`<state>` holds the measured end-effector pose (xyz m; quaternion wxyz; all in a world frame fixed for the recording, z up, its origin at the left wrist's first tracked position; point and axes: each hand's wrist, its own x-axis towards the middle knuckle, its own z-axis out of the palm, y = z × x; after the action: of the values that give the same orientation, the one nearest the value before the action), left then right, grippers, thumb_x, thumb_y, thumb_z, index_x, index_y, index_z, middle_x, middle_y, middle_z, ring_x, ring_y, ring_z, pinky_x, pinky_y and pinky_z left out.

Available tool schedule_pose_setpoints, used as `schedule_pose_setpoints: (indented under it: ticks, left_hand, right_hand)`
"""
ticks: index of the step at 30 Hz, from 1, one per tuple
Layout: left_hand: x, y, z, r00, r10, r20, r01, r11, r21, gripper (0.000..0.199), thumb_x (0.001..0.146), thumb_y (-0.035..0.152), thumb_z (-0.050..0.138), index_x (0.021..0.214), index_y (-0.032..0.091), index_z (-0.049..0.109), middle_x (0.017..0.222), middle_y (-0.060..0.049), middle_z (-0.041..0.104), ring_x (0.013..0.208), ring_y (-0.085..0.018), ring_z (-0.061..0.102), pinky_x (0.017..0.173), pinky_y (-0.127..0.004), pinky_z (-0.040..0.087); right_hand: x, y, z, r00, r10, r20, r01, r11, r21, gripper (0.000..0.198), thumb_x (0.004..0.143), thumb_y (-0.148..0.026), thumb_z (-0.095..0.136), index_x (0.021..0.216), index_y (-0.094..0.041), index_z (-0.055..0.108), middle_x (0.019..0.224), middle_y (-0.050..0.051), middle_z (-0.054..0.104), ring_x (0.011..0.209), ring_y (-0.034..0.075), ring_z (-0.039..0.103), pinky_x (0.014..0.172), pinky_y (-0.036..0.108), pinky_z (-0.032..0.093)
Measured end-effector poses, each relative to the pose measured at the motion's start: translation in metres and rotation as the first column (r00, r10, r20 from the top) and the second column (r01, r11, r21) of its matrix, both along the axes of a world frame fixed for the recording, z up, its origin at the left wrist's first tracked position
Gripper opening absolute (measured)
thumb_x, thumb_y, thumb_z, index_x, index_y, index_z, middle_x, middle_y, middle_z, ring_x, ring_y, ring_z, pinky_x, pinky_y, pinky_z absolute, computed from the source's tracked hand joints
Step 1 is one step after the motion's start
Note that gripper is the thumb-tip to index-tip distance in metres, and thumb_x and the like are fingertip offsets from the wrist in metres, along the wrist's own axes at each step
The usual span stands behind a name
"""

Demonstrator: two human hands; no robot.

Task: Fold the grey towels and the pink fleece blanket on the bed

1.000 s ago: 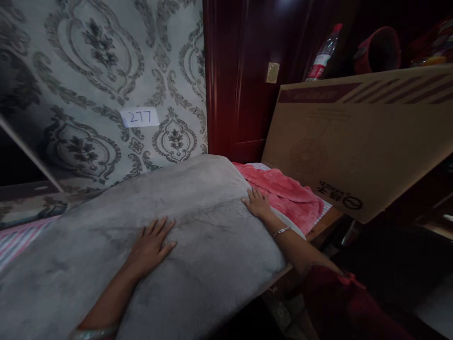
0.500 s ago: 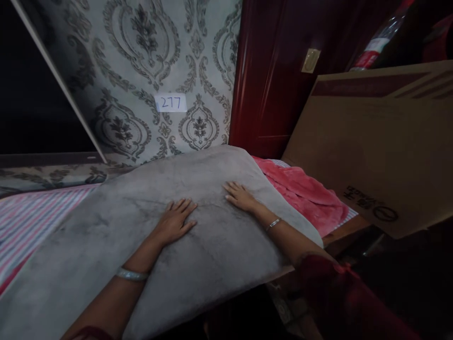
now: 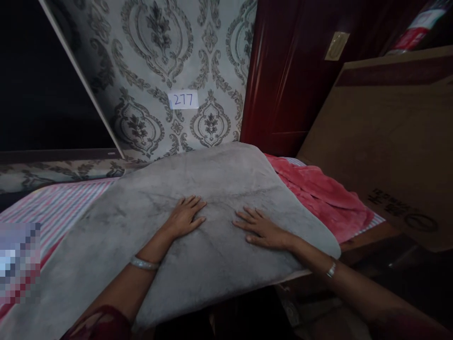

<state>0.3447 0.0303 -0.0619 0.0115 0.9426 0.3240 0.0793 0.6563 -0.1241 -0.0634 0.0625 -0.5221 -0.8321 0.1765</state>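
A grey plush mat (image 3: 212, 264) lies spread over the table, with faint creases across its middle. Flat on it, near the centre, rests my left hand (image 3: 186, 217), fingers apart and holding nothing. My right hand (image 3: 264, 229) also lies on the plush to the right of it, fingers spread and pointing left. A bracelet shows on each wrist. Past the mat's right edge is a crumpled pink plush cloth (image 3: 318, 193).
A striped cloth (image 3: 71, 203) covers the table at the left, beneath a dark screen (image 3: 53, 94). At the right stand a large cardboard box (image 3: 382, 127) and a red-labelled bottle (image 3: 417, 30). Behind are patterned wallpaper and a dark red door (image 3: 279, 85). A card reads 277 (image 3: 183, 99).
My right hand has slid nearer to me across the mat and turned leftward. The left hand stays at about the same place on the mat. The view has shifted slightly left.
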Motion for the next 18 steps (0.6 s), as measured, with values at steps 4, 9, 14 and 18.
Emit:
schedule_pose_setpoints:
  ticks: [4,9,14,18]
  left_hand:
    - [0.002,-0.005,0.000,1.000,-0.006,-0.012,0.006,1.000,-0.020,0.060,0.099,0.052,0.041,0.154,0.028,0.042,0.163,-0.010,0.036,0.151,-0.035,0.029,0.120,-0.061,0.022]
    - [0.005,-0.012,0.001,1.000,-0.002,-0.007,0.002,1.000,-0.027,0.061,0.100,0.052,0.041,0.156,0.029,0.038,0.165,-0.010,0.032,0.152,-0.034,0.026,0.121,-0.062,0.020]
    - [-0.019,-0.035,0.002,0.998,0.028,-0.063,-0.033,0.996,-0.085,0.069,0.098,0.059,0.042,0.158,0.026,0.035,0.166,-0.012,0.028,0.154,-0.034,0.020,0.122,-0.063,0.015]
    - [-0.066,-0.067,-0.003,0.995,0.091,-0.052,-0.095,0.993,-0.074,0.065,0.099,0.060,0.039,0.158,0.033,0.032,0.167,-0.006,0.026,0.156,-0.033,0.015,0.123,-0.064,0.013]
  right_hand:
    - [-0.013,-0.019,0.014,0.990,0.104,-0.098,-0.111,0.992,-0.067,0.058,0.101,-0.063,0.038,0.154,-0.040,0.041,0.166,-0.002,0.026,0.156,0.028,0.011,0.124,0.055,0.006]
    - [-0.044,0.052,0.024,0.997,-0.011,-0.072,0.018,0.995,0.097,0.064,0.103,-0.053,0.035,0.161,-0.025,0.030,0.166,0.006,0.024,0.155,0.025,0.017,0.125,0.047,0.017]
    - [-0.077,0.104,0.008,0.982,-0.166,0.091,0.152,0.978,0.145,0.062,0.104,-0.049,0.034,0.161,-0.026,0.027,0.168,0.007,0.018,0.155,0.030,0.014,0.122,0.056,0.020]
    - [-0.078,0.088,-0.012,0.991,-0.025,0.133,-0.001,0.982,0.189,0.063,0.102,-0.059,0.036,0.160,-0.035,0.027,0.169,0.002,0.014,0.155,0.032,0.010,0.122,0.062,0.013]
